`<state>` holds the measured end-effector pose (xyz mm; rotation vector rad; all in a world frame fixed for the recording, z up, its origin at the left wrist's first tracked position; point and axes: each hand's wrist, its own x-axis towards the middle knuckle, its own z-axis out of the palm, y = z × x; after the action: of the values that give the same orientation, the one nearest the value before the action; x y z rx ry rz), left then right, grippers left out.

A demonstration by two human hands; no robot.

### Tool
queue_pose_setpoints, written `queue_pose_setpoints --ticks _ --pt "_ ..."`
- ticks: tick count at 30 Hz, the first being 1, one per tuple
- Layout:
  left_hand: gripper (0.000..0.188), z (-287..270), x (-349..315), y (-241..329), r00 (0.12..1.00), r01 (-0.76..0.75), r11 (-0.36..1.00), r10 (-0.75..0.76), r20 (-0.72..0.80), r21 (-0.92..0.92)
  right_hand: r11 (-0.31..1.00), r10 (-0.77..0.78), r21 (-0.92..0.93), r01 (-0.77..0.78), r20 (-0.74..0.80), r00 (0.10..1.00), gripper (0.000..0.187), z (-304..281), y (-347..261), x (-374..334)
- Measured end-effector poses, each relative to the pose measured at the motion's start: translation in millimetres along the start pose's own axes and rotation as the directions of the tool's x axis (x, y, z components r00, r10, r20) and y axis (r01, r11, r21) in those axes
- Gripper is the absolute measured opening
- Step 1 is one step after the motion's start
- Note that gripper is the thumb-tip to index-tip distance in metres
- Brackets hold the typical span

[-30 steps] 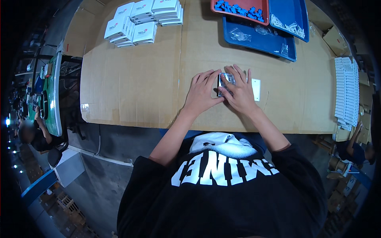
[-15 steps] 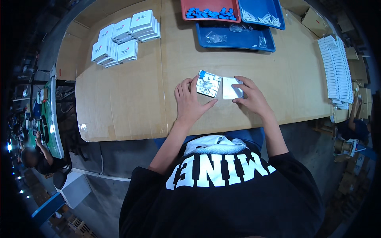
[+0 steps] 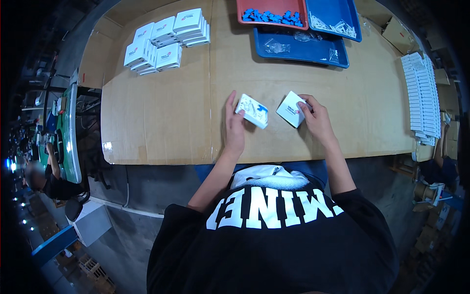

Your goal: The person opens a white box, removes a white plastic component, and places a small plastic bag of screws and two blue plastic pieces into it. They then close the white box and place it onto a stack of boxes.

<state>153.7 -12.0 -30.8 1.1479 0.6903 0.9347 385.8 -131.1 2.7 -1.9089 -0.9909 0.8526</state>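
My left hand (image 3: 235,128) is closed on the edge of a white square housing (image 3: 253,110), which sits tilted. Its inner side faces up, with pale parts and a blue piece by one edge. To its right, my right hand (image 3: 317,119) grips a thin white square cover (image 3: 290,108), thumb on top. The cover is turned like a diamond, its printed outer face with a small red mark upward. A gap separates the two pieces, and both are over the brown cardboard tabletop (image 3: 161,117).
Stacked white square boxes (image 3: 166,33) stand at the far left. At the back are a red tray (image 3: 274,26) of blue pieces, a blue tray (image 3: 358,36) of white pieces and another blue tray (image 3: 303,56) with clear bags. White stacks (image 3: 420,95) line the right edge.
My left hand has turned and tilted the housing. My right hand has flipped the cover from its plain side to its printed side and rotated it. The view has shifted slightly.
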Motion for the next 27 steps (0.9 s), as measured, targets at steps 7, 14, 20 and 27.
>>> queue_pose_setpoints --ticks 7,14,20,27 --pt "0.07 -4.0 1.5 23.3 0.872 0.475 0.596 -0.418 0.256 -0.648 0.783 -0.418 -0.533 0.321 -0.07 0.906 0.046 16.8 2.5 -9.0" --pt "0.073 -8.3 2.1 21.6 0.822 0.551 0.453 -0.443 0.359 -0.701 0.757 -0.369 -0.577 0.308 0.012 0.929 0.065 20.1 -1.0 -14.9" --pt "0.078 4.9 0.3 32.5 0.729 0.611 0.3 -0.573 0.374 -0.732 0.899 -0.08 0.425 0.109 -0.085 0.993 0.057 -11.5 -22.1 -2.3" --pt "0.079 27.2 -9.9 42.8 0.609 0.698 0.136 -0.631 0.482 -0.704 0.129 -0.23 0.984 -0.121 0.149 0.962 0.07 -35.7 -76.7 9.9"
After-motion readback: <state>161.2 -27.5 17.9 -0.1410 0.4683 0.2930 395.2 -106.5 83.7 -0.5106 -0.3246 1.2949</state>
